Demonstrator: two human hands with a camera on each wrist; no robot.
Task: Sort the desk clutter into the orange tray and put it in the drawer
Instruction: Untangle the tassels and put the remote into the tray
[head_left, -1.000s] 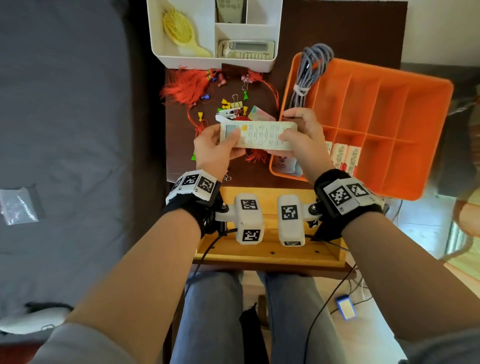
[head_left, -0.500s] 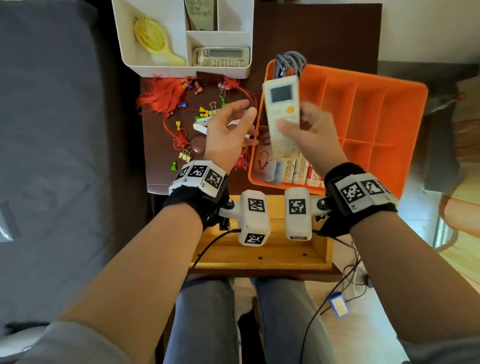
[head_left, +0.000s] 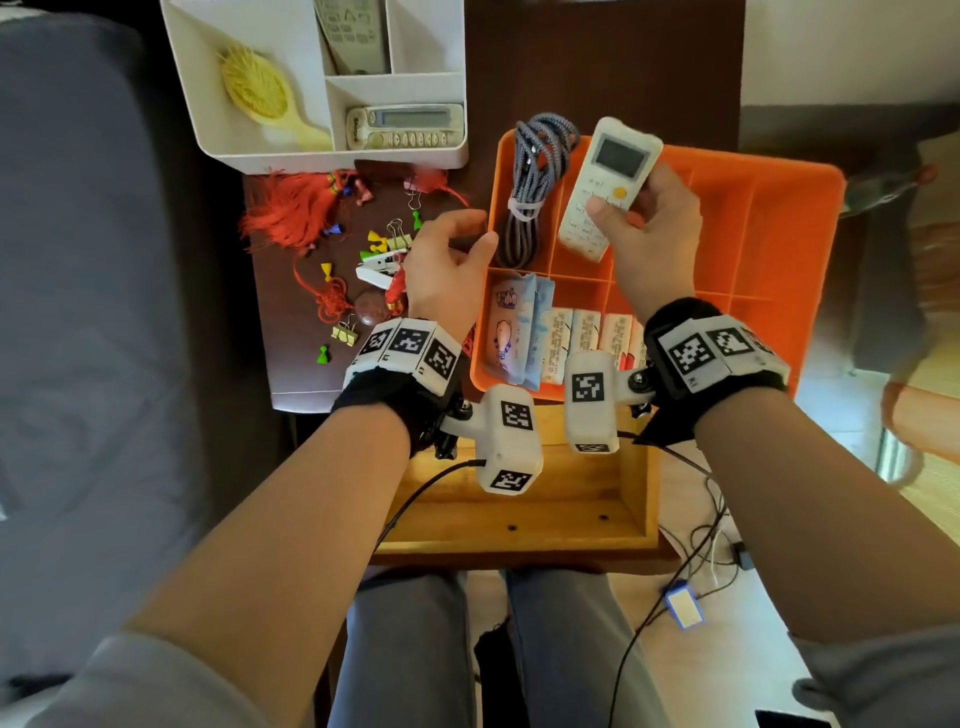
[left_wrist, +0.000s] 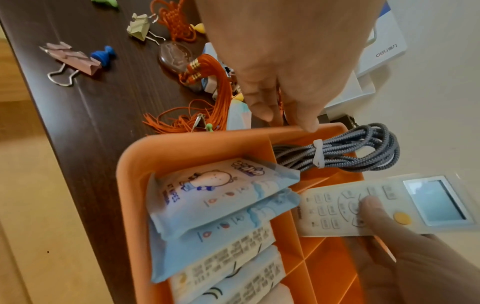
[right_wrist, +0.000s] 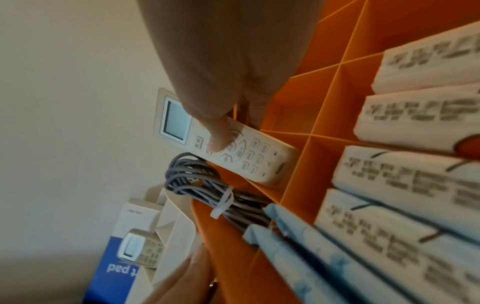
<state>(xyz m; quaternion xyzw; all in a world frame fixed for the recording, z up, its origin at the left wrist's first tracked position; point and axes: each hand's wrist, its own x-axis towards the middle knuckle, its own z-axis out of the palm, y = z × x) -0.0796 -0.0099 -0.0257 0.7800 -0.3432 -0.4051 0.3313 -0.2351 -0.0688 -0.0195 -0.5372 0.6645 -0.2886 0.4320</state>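
Note:
My right hand (head_left: 641, 218) grips a white remote control (head_left: 608, 187) (left_wrist: 384, 205) (right_wrist: 233, 148), thumb on its buttons, and holds it tilted over a back compartment of the orange tray (head_left: 769, 218) (left_wrist: 145, 156) (right_wrist: 324, 96); its lower end dips into that slot. A bundled grey cable (head_left: 530, 197) (left_wrist: 337, 152) (right_wrist: 207, 185) lies in the slot beside it. Tissue packets (head_left: 540, 332) (left_wrist: 223, 205) (right_wrist: 415, 185) fill the front row. My left hand (head_left: 447, 265) (left_wrist: 285, 72) hovers empty at the tray's left rim, fingers loosely bent. The wooden drawer (head_left: 519, 514) stands open below.
Red tassels (head_left: 296, 213), binder clips (head_left: 397, 239), coloured pushpins (head_left: 324, 356) and a white stapler-like piece (head_left: 379, 267) litter the dark desk (head_left: 597, 62) left of the tray. A white organizer (head_left: 426, 47) with a yellow brush and two remotes sits at the back. Cables trail on the floor.
The remote, first held flat by both hands, went upright in the right hand alone and moved right and back over the tray. The left hand let go and drew back toward the tray's edge.

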